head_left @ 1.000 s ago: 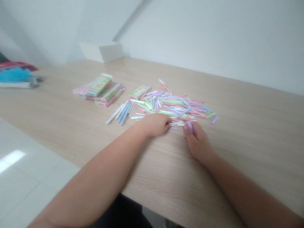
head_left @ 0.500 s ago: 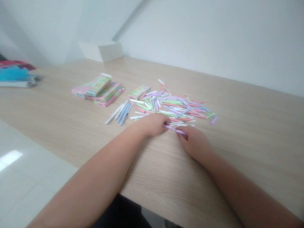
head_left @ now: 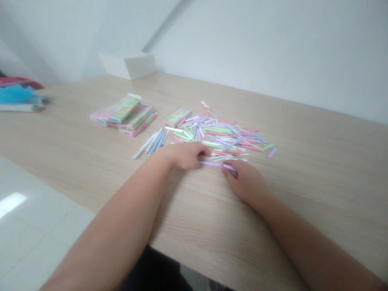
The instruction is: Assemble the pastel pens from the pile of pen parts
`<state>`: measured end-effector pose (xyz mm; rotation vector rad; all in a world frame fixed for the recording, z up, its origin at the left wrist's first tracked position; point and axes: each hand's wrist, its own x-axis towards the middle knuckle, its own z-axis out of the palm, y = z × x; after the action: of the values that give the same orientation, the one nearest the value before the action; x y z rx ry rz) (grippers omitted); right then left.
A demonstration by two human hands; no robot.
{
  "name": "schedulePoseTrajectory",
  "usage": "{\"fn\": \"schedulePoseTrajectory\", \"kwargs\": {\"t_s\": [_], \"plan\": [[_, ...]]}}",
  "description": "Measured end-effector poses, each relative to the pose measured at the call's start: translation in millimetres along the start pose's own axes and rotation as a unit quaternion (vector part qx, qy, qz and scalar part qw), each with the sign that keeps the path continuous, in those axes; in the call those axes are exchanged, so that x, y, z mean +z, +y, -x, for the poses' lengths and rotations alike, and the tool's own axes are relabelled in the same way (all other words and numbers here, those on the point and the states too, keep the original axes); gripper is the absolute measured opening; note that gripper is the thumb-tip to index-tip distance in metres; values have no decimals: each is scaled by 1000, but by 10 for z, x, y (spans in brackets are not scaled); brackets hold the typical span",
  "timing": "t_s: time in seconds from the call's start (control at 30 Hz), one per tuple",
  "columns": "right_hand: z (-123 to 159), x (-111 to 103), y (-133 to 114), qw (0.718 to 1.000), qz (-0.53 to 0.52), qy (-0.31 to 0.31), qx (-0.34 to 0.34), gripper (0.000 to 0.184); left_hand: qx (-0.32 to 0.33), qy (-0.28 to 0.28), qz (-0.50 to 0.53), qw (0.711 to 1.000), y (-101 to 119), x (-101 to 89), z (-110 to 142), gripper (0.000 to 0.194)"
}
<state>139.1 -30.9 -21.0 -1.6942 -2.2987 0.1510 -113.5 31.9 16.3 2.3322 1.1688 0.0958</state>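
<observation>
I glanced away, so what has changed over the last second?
The left hand moved left; the right hand came left too, its purple piece now in line with the purple pen between them. The left hand's grip is unclear. The pen pile and box stack stayed put.

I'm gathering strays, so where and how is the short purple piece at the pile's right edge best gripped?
Probably across the middle of the short purple piece, pinching its long sides from above and the right. It lies slanted, far end towards the right, while a green piece and the pile crowd its left.
</observation>
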Motion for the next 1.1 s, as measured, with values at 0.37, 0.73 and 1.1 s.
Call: {"fn": "schedulePoseTrajectory", "kwargs": {"t_s": [0.37, 0.73, 1.1], "plan": [[-43, -6, 28, 1000, -7, -19, -14, 31, -73, -15, -17, 997, 14, -142, 31, 37], [-46, -33, -6, 1000, 0, -18, 6, 27, -22, 13, 8, 1000, 20, 8, -34, 47], [-21, -59, 80, 1000, 17, -19, -3, 30, 8, 54, -21, 998, 21, 116, -116, 27]]}}
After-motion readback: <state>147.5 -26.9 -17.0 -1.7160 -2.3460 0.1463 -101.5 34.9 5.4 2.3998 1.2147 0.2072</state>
